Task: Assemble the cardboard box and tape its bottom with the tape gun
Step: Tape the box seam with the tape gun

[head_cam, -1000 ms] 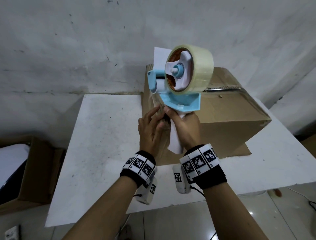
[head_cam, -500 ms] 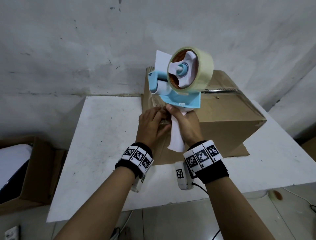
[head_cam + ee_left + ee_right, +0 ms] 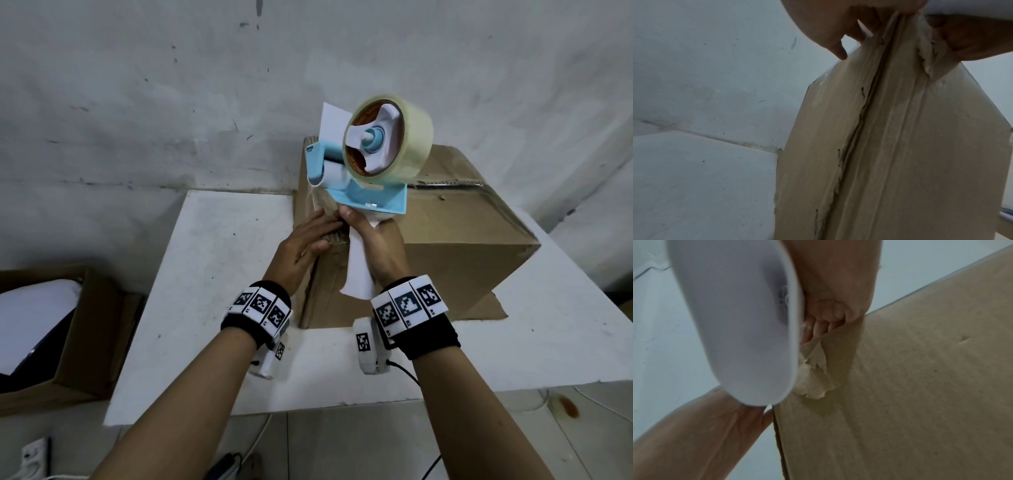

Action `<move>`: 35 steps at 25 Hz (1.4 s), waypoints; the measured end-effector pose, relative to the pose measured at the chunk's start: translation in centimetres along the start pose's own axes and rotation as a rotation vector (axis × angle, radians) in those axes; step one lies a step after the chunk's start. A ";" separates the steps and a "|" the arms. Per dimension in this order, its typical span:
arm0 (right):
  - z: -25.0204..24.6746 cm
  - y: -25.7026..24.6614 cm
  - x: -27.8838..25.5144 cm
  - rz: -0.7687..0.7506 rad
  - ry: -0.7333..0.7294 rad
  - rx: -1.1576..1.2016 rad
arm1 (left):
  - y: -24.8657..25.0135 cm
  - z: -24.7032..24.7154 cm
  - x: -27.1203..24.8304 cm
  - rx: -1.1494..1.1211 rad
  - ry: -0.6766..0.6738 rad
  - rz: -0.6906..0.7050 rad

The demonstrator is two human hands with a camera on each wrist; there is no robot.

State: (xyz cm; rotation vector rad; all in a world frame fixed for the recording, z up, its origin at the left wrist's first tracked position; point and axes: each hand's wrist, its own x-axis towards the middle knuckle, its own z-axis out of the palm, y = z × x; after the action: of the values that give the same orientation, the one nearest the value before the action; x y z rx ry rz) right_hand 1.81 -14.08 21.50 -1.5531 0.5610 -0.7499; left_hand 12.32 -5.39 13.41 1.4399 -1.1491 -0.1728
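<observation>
The brown cardboard box (image 3: 462,240) lies on its side on the white table (image 3: 222,257), its seamed face turned toward me. My right hand (image 3: 376,240) grips the white handle (image 3: 358,274) of the blue tape gun (image 3: 370,198), whose clear tape roll (image 3: 411,137) stands above the box's near top edge. My left hand (image 3: 305,240) rests with its fingers on that face, beside the right thumb and just under the gun's roller. In the left wrist view the flap seam (image 3: 859,121) runs down the box (image 3: 920,154). The right wrist view shows the handle (image 3: 735,321) and torn cardboard (image 3: 813,382).
An open cardboard carton (image 3: 85,342) stands on the floor to the left of the table. A grey wall rises right behind the box. A socket strip (image 3: 30,459) and cables lie on the floor below the table's front edge. One loose flap (image 3: 486,308) lies flat on the table.
The hands and tape gun have stayed at the box's near top edge. My left fingers have shifted slightly along the seam next to the right thumb.
</observation>
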 end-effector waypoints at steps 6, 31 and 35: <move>0.2 0.2 -0.3 -0.006 0.037 -0.046 | 0.1 1.6 -0.5 -0.025 0.147 0.034; 1.6 1.3 1.5 0.026 0.241 -0.036 | -2.3 0.7 4.7 0.247 0.436 -0.177; 1.9 1.4 1.1 0.007 0.275 -0.074 | -1.6 0.6 6.4 0.194 0.110 0.011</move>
State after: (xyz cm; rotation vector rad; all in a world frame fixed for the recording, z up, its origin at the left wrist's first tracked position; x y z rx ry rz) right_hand 4.05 -13.78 20.24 -1.5244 0.8044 -0.9544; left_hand 15.93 -10.64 15.14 1.5924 -1.1070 0.0261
